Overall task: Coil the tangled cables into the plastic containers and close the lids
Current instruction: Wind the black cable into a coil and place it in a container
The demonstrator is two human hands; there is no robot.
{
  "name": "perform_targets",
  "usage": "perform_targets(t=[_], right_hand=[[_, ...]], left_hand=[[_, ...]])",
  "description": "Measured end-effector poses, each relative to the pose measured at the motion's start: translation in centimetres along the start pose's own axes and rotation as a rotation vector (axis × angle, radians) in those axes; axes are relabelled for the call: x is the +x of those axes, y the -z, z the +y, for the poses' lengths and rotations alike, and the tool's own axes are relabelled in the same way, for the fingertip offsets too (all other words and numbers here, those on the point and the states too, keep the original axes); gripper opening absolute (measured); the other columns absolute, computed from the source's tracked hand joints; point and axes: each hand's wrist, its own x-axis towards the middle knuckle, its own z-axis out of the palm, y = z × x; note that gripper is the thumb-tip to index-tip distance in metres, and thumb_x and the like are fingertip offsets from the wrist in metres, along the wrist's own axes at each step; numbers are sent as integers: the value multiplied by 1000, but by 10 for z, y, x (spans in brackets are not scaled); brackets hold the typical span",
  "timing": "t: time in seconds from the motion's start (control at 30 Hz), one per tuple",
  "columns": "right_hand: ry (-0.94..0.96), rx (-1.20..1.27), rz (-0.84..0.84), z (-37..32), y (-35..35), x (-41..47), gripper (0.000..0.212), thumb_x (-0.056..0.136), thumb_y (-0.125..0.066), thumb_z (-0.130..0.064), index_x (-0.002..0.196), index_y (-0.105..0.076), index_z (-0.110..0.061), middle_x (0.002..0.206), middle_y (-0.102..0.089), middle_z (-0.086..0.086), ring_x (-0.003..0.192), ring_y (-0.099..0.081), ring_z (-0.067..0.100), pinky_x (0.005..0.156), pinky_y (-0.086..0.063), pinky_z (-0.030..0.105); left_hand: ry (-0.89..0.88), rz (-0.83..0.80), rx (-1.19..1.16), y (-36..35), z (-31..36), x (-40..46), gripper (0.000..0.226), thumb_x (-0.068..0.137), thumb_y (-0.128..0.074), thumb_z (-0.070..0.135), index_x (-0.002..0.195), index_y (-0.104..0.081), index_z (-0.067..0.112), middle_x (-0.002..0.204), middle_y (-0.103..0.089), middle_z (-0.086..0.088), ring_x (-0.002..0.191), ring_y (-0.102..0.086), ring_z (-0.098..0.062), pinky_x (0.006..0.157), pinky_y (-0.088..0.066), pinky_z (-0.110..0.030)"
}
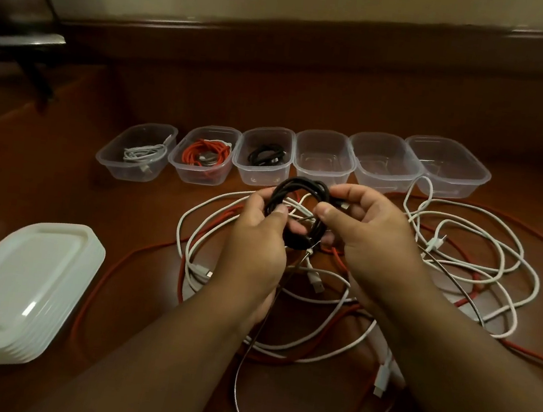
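I am gripping a black cable coil (300, 209) between my left hand (259, 238) and right hand (372, 240), holding it above tangled white and red cables (465, 245) lying on the table (148, 293), with six open containers (323, 155) sitting in a row beyond.

A coiled black cable (300, 209) hangs above tangled cables (464, 252), before six open containers (324, 157).
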Motion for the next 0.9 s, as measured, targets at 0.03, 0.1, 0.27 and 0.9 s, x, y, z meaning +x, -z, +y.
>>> perform_targets(t=[0.03, 0.1, 0.27, 0.9], right_hand=[[-22, -2, -22, 0, 0, 1, 26, 90, -65, -4, 108, -61, -23, 99, -74, 5, 82, -73, 15, 64, -53, 22], [-71, -26, -101, -2, 2, 2, 33, 89, -65, 0, 114, -60, -22, 97, -74, 5, 74, -71, 13, 63, -54, 22], [-87, -352, -207, -9, 6, 1, 13, 92, -66, -12, 98, -69, -23, 78, -74, -2, 68, -70, 9, 63, -57, 24], [175, -898, -163, -33, -6, 4, 5, 102, -50, -26, 101, -53, -29, 86, -60, -6, 74, -58, 6, 56, -42, 18]], left_hand=[[-19, 1, 30, 1, 0, 2, 24, 106, -39, 21, 109, -56, 39, 67, -62, 4, 89, -68, -24, 92, -55, -49], [-89, 5, 149, 5, 0, 5, 25, 106, -39, 22, 105, -53, 43, 67, -57, 5, 79, -62, -17, 82, -58, -41], [-227, -100, 445, 16, 3, 9, 23, 105, -40, 21, 113, -44, 42, 91, -56, 5, 83, -61, -11, 67, -58, -32], [-109, -327, 678, 28, 34, 5, 25, 107, -38, 27, 127, -42, 41, 112, -62, 6, 96, -61, -3, 73, -49, -19]])
